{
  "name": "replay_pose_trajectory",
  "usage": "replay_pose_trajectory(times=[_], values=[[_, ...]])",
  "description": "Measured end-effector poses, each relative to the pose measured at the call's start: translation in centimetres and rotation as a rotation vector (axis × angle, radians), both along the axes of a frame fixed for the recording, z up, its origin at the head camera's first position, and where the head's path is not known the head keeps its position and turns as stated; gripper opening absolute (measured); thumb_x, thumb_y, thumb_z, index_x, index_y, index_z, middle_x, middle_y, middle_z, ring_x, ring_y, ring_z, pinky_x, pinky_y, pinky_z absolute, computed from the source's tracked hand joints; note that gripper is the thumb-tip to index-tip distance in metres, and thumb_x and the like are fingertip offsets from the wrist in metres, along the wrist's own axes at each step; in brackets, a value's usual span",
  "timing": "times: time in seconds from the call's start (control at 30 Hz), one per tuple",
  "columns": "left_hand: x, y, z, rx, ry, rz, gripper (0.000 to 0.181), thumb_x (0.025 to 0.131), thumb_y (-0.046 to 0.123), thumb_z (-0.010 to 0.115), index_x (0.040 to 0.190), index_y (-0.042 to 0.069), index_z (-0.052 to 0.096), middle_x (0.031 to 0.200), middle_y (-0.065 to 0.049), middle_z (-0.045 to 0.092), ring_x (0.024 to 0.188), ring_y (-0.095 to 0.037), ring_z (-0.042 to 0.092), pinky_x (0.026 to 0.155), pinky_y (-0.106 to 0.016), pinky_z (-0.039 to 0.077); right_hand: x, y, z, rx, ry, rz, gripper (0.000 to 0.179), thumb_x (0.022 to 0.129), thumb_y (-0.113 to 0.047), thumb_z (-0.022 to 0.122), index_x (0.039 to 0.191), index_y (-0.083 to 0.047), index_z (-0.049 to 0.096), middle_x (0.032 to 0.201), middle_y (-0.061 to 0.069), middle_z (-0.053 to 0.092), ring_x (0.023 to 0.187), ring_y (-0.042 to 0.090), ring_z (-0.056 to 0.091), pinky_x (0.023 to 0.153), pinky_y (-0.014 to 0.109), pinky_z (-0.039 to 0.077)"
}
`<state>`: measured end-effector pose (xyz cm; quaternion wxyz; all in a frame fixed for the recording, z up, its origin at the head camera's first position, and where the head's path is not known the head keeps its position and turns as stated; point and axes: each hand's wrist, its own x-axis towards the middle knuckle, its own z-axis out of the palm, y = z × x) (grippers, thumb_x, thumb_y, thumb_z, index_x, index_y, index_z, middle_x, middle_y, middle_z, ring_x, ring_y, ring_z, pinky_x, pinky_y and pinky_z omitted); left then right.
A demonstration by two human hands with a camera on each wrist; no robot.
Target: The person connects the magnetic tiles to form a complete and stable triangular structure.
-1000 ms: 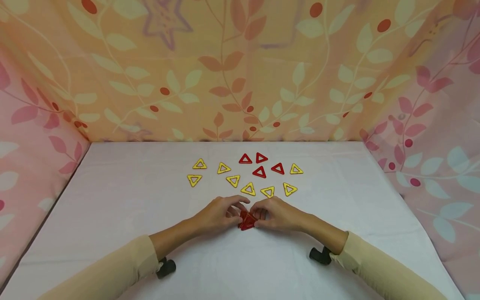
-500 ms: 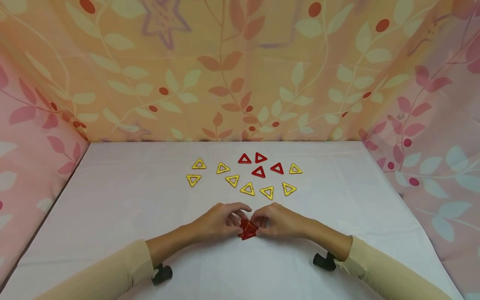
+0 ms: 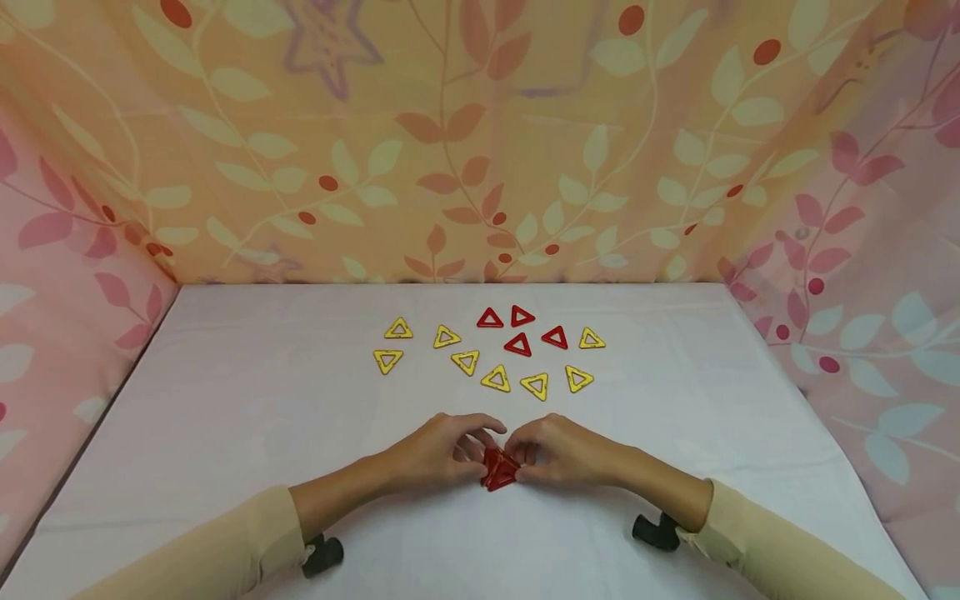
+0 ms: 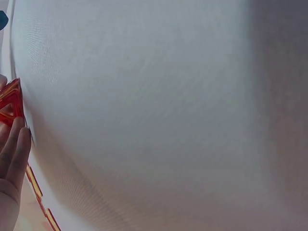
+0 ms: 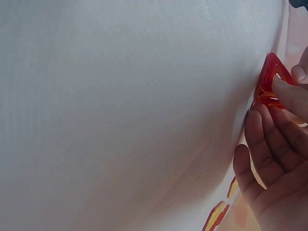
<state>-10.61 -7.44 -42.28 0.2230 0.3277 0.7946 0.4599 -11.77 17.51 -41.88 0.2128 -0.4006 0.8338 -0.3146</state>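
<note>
Red triangular magnetic tiles (image 3: 500, 471) stand joined in a small pyramid shape near the front middle of the table. From the left, my left hand (image 3: 444, 452) holds the shape, its thumb low on the side and its index finger reaching over the top. My right hand (image 3: 564, 452) pinches the opposite side between thumb and fingers. In the right wrist view the thumb of the right hand (image 5: 279, 154) lies on a red tile face (image 5: 266, 79) with fingers behind it. The left wrist view catches only part of the left hand (image 4: 13, 163) beside a red tile (image 4: 17, 103).
Beyond the hands, several yellow triangular tiles (image 3: 496, 388) lie flat and scattered on the white cloth (image 3: 247, 392). Several loose red tiles (image 3: 490, 325) lie among them, towards the back. Patterned curtains (image 3: 450, 200) enclose the table's back and sides.
Both hands have drawn the red tile shape slightly towards the person, away from the scattered tiles. Their hold on it looks much the same, and the loose tiles stay put.
</note>
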Motion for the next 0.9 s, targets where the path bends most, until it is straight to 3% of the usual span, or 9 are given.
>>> replay_pose_trajectory(times=[0.23, 0.37, 0.53, 0.7, 0.9], values=[[-0.1, -0.1, 0.0, 0.025, 0.015, -0.023, 0.044, 0.089, 0.001, 0.070, 0.131, 0.007, 0.058, 0.110, -0.002, 0.072, 0.083, -0.006, 0.067, 0.079, -0.023, 0.055, 0.1, 0.1, 0.1, 0.006, 0.006, 0.004, 0.022, 0.086, -0.011, 0.077, 0.107, -0.014, 0.072, 0.090, -0.014, 0.068, 0.081, 0.000, 0.061, 0.074, 0.020, 0.053], [-0.7, -0.3, 0.2, 0.034, 0.037, -0.003, 0.045, 0.089, 0.001, 0.071, 0.132, 0.007, 0.058, 0.110, -0.004, 0.072, 0.085, -0.006, 0.068, 0.080, -0.023, 0.055, -0.3, 0.6, 0.3, 0.013, 0.016, -0.005, 0.022, 0.086, -0.012, 0.077, 0.108, -0.013, 0.071, 0.093, -0.012, 0.068, 0.083, 0.003, 0.062, 0.077, 0.022, 0.053], [-2.1, -0.6, 0.4, 0.027, 0.109, 0.090, 0.049, 0.088, 0.003, 0.075, 0.133, 0.007, 0.058, 0.110, -0.008, 0.071, 0.094, -0.014, 0.069, 0.081, -0.026, 0.056, -1.8, 1.7, 1.0, 0.045, 0.063, -0.093, 0.028, 0.087, -0.016, 0.078, 0.113, -0.011, 0.071, 0.098, -0.007, 0.069, 0.087, 0.005, 0.060, 0.081, 0.025, 0.053], [-3.7, -0.9, 0.3, 0.014, 0.189, 0.210, 0.052, 0.085, 0.003, 0.077, 0.133, 0.006, 0.058, 0.112, -0.010, 0.071, 0.101, -0.023, 0.068, 0.085, -0.034, 0.056, -3.7, 2.8, 2.0, 0.075, 0.168, -0.168, 0.034, 0.085, -0.015, 0.080, 0.116, -0.006, 0.069, 0.101, -0.002, 0.069, 0.092, 0.013, 0.060, 0.084, 0.033, 0.052], [-5.2, -0.6, -0.1, 0.000, 0.211, 0.278, 0.053, 0.084, 0.003, 0.078, 0.134, 0.004, 0.058, 0.118, -0.012, 0.070, 0.106, -0.026, 0.066, 0.089, -0.040, 0.055, -5.3, 3.6, 2.4, 0.131, 0.239, -0.245, 0.038, 0.084, -0.011, 0.079, 0.121, -0.005, 0.068, 0.110, 0.003, 0.070, 0.099, 0.019, 0.061, 0.086, 0.037, 0.053]])
